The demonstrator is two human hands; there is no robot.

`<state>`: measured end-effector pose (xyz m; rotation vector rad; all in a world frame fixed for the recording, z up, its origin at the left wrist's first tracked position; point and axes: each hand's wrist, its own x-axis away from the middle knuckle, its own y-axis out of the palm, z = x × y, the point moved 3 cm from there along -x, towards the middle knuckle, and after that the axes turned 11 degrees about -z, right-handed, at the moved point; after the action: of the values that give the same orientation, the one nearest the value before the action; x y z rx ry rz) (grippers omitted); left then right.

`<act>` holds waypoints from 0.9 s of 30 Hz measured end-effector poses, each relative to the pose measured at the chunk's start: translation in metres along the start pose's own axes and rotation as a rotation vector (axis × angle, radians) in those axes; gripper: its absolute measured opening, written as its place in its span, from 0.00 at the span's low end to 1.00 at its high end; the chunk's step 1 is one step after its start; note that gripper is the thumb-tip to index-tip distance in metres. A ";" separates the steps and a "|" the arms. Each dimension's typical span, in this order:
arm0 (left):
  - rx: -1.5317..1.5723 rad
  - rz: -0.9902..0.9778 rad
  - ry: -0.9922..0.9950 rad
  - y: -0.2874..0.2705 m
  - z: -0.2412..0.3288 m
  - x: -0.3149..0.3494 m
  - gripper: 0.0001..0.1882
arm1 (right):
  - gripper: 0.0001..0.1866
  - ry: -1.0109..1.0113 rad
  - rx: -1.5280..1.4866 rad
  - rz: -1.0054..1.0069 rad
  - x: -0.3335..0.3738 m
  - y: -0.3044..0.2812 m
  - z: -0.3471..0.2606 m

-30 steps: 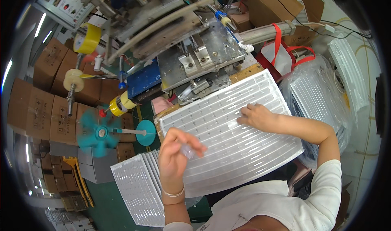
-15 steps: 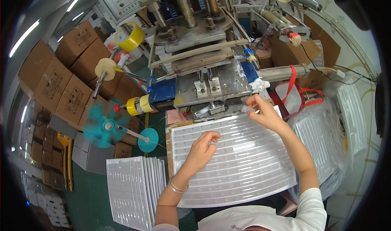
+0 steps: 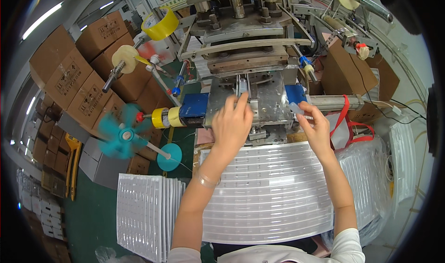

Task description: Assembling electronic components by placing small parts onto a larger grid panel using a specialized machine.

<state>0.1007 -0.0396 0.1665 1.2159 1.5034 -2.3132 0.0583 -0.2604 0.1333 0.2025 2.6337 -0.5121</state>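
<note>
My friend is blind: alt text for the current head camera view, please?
A person's left hand is over a metal machine plate, while the right hand holds a small translucent piece; nearer the body lies a ribbed white tray.

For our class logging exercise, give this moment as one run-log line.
left hand: fingers over metal press bed | right hand: small translucent piece in fingertip grip | ribbed white tray: nearer person

Room is open over the white tray [image 3: 271, 193] between the forearms [image 3: 342, 189], while the press head [image 3: 248, 64] overhangs beyond
</note>
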 end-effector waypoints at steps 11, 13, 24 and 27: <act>0.514 -0.129 -0.113 -0.006 -0.013 0.014 0.12 | 0.12 -0.505 0.728 0.077 -0.070 0.063 -0.032; 0.632 -0.175 -0.196 -0.013 -0.011 0.044 0.12 | 0.12 -0.455 0.795 0.089 -0.080 0.071 -0.026; 0.361 -0.587 0.270 0.045 0.076 0.123 0.13 | 0.12 -0.170 0.387 -0.102 0.007 0.007 -0.002; 0.165 -0.805 0.343 0.069 0.091 0.138 0.09 | 0.09 -0.049 0.638 -0.484 0.064 -0.003 0.007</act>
<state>-0.0078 -0.1052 0.0400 1.2481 2.2995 -2.8504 0.0032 -0.2618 0.0991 -0.2626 2.3757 -1.4882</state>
